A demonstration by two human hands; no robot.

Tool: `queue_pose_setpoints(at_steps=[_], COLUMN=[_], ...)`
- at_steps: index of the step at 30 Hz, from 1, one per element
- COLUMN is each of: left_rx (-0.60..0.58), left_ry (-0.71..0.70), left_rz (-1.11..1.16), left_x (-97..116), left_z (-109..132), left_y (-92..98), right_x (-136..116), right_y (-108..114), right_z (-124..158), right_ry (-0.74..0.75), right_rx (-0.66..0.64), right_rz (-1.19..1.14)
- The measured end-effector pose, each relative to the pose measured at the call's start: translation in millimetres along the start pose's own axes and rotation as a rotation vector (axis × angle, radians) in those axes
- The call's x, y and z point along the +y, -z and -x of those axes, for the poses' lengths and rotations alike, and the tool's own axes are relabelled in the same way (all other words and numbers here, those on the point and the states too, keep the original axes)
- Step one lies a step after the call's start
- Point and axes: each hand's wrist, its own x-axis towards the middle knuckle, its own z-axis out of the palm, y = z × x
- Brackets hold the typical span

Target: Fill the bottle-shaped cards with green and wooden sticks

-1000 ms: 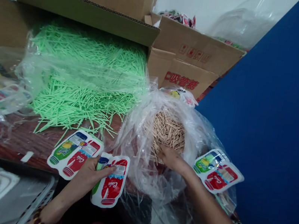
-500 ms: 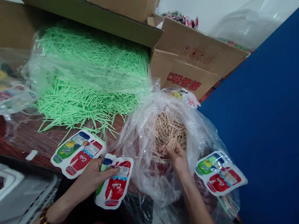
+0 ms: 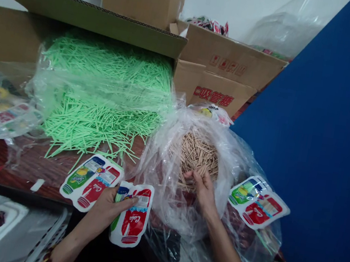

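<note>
My left hand (image 3: 103, 209) is closed on a small packet (image 3: 134, 220) printed with a red cola bottle, its thumb across the front. Just behind that hand, a second packet (image 3: 82, 180) with green and red bottles lies at the table edge. My right hand (image 3: 204, 192) reaches into an open clear plastic bag (image 3: 158, 155) full of thin brown sticks (image 3: 196, 150). Its fingertips are pinched together on several of these sticks. To the right of the bag's opening, another bottle-printed packet (image 3: 258, 202) rests on the plastic.
A heap of thin green sticks (image 3: 104, 115) spills from a clear bag in a cardboard box (image 3: 112, 23). Another carton (image 3: 223, 74) stands behind the brown sticks. A blue panel (image 3: 311, 126) rises at right. A white foam box (image 3: 11, 220) sits low at left.
My right hand has drawn back slightly and to the left among the brown sticks, fingers still pinched. My left hand keeps its hold on the packet. The view has shifted slightly.
</note>
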Motion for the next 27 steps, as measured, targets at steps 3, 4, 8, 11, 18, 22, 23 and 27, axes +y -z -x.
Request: queue_pose_setpoints(at_steps=[3,4,8,11,18,22,23,27], left_rx=[0.016,0.008,-0.053,-0.012,-0.025,-0.034,-0.036,-0.084], left_ry=[-0.013,-0.016,0.01,-0.009,-0.005,0.02,0.021,0.029], left_rz=[-0.002,-0.001,0.007,-0.005,0.021,0.015,0.016,0.035], left_x=[0.2,0.2,-1.3,-2.8,-3.0,-5.2,-5.4,-0.8], left_z=[-0.1,-0.2,-0.6,-0.8,-0.8,-1.8,-1.9,-0.9], left_y=[-0.3,-0.6,-1.4,-0.9,-3.8,-3.1,-2.5,-3.4], right_x=[1.4,2.9,5.4,2.4,7.4,11.4,11.1,0.7], right_y=[-2.9,-4.5,-8.6,-6.9,-6.9,-9.1,-8.3,-0.8], right_z=[5.7,7.6,11.9,11.5,12.8,12.6,11.3,2.5], right_ry=[0.029,0.021,-0.003,0.032,0.054,0.031,0.023,-0.033], right_rx=[0.05,0.036,-0.035,0.002,0.023,0.029,0.041,0.201], right_rz=[-0.087,-0.071,0.012,-0.02,-0.032,0.027,0.025,-0.254])
